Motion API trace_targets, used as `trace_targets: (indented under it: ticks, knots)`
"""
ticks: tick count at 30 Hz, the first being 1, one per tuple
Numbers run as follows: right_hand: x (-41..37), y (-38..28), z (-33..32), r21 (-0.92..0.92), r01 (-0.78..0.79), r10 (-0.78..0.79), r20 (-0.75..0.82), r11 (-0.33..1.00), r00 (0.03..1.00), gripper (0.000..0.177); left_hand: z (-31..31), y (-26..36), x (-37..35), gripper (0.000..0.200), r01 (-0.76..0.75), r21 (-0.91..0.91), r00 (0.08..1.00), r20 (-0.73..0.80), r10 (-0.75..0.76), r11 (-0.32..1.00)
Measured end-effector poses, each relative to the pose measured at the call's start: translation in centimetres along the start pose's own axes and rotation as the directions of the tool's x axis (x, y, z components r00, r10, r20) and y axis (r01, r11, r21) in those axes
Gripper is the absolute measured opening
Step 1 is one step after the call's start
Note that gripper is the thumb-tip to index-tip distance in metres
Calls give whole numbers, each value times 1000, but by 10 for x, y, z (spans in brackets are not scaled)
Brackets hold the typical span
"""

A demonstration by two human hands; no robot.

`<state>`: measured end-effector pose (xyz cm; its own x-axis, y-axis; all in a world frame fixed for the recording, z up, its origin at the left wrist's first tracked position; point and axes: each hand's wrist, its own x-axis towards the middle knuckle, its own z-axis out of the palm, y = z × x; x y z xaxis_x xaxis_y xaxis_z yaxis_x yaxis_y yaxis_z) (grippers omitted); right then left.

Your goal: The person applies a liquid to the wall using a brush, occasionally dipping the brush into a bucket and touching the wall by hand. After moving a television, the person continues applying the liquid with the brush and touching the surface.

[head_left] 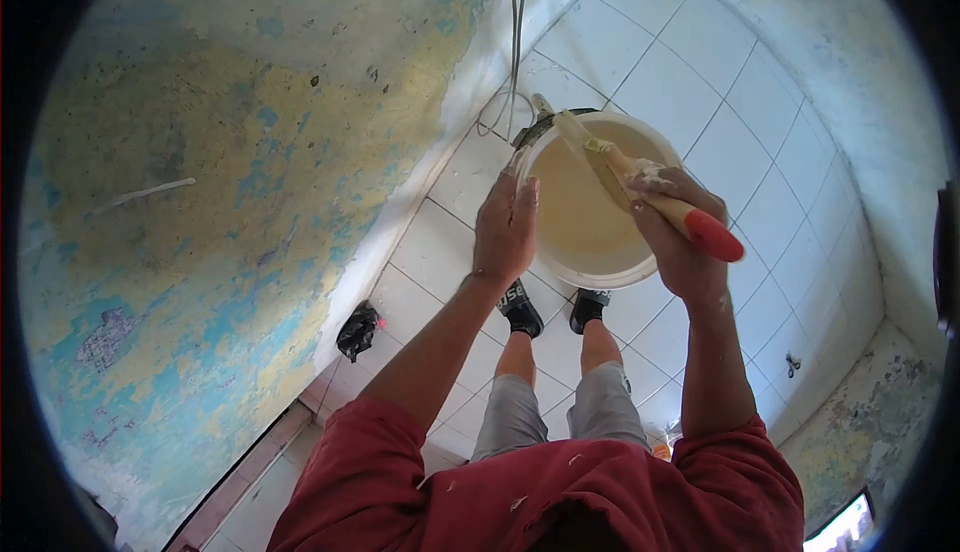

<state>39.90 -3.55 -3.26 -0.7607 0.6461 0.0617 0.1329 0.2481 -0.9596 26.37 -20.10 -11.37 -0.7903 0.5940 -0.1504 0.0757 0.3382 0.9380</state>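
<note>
A white bucket (pixel 603 280) holds a pale cream liquid (pixel 580 207) in front of me. My left hand (pixel 507 224) grips its left side, fingers up along the rim and thumb toward the inside. In my right hand (pixel 680 222) is a paintbrush (pixel 622 169) with a wooden handle and a red end. The brush lies slanted over the bucket, its bristle end close to the far rim. Whitish smears mark the fingers of the right hand.
A peeling wall (pixel 250 212) in yellow and turquoise rises at left. Cables (pixel 516 42) hang down to the floor behind the bucket. A crumpled black plastic bag (pixel 358 330) lies by the wall on the white tiles (pixel 670 82). My feet stand under the bucket.
</note>
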Motion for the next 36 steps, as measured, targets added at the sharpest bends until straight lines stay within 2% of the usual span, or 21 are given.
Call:
trace_targets:
  ticks: [3, 4, 6, 10, 13, 16, 18, 19, 20, 21, 22, 24, 25, 26, 28, 29, 30, 32, 33, 35, 36]
  knots:
    - [6, 4, 6, -207, -123, 150, 123, 971, 981, 20, 3, -6, 2, 33, -31, 48, 999, -34, 33, 998]
    - [7, 5, 8, -202, -124, 151, 124, 971, 981, 20, 4, -7, 0, 33, -30, 52, 999, -35, 32, 998]
    - [11, 7, 13, -386, -132, 228, 212, 913, 950, 18, 2, -7, -1, 32, -22, 11, 999, -40, 22, 1000]
    - [11, 38, 28, -400, -132, 262, 290, 907, 920, 17, 2, -4, 0, 32, -60, 88, 995, -71, 66, 994]
    - [13, 37, 32, -462, -73, 227, 288, 884, 930, 18, -1, 2, 0, 33, -9, 111, 999, -43, 14, 994]
    - [5, 20, 18, -361, -71, 156, 212, 930, 965, 21, -4, 0, -1, 33, -25, 160, 999, -30, 31, 987]
    - [-4, 19, 7, -158, -132, 143, 61, 979, 988, 20, -2, 1, -2, 34, -12, 169, 999, -48, 20, 986]
    - [-11, 19, 3, -152, -126, 136, 60, 980, 989, 20, -1, 0, -2, 35, -5, 143, 998, -53, 13, 990]
    - [-18, 22, 1, 92, -258, 264, -61, 962, 963, 20, -1, -1, -2, 35, 3, 118, 998, -59, 4, 993]
    - [-22, 22, -1, 343, -345, 411, -140, 874, 901, 19, -1, -1, -1, 35, 0, 125, 998, -64, 8, 992]
    - [-25, 20, -6, 349, -345, 411, -135, 871, 901, 19, -1, -2, -2, 35, -2, 97, 998, -62, 8, 995]
    - [-30, 11, -17, 566, -293, 493, -238, 771, 837, 19, 0, -6, -3, 35, -2, 72, 998, -59, 6, 997]
    - [-32, 14, -17, 648, -249, 531, -283, 720, 798, 25, 1, -10, -1, 35, 8, 26, 999, -51, -7, 1000]
    - [-35, 17, -19, 650, -247, 531, -283, 718, 799, 25, 1, -13, -1, 35, 16, -21, 999, -43, -17, 1000]
    - [-41, 19, -20, 856, -154, 620, -223, 494, 752, 29, -1, -6, 0, 34, -3, -17, 999, -46, 2, 1000]
    - [-44, 17, -20, 901, -155, 635, -155, 405, 757, 35, -3, -5, 0, 33, -15, -14, 999, -45, 15, 1000]
    - [-43, 8, -16, 902, -151, 634, -157, 404, 757, 35, -5, -10, 0, 33, -19, -12, 999, -42, 18, 1000]
    - [-41, -13, 3, 976, -27, 544, -97, 216, 833, 37, -10, -25, 4, 31, -140, 30, 990, 23, 140, 990]
    - [-40, -20, 14, 989, 9, 508, -83, 147, 857, 37, -15, -28, 3, 31, -129, 29, 991, 32, 128, 991]
    - [-32, -43, 57, 983, 51, 531, -137, 173, 836, 36, -29, -31, 7, 24, 14, -193, 988, 154, 16, 981]
    - [-26, -56, 87, 975, 102, 537, -194, 195, 821, 36, -58, -55, 9, 19, -191, 127, 980, 84, 181, 973]
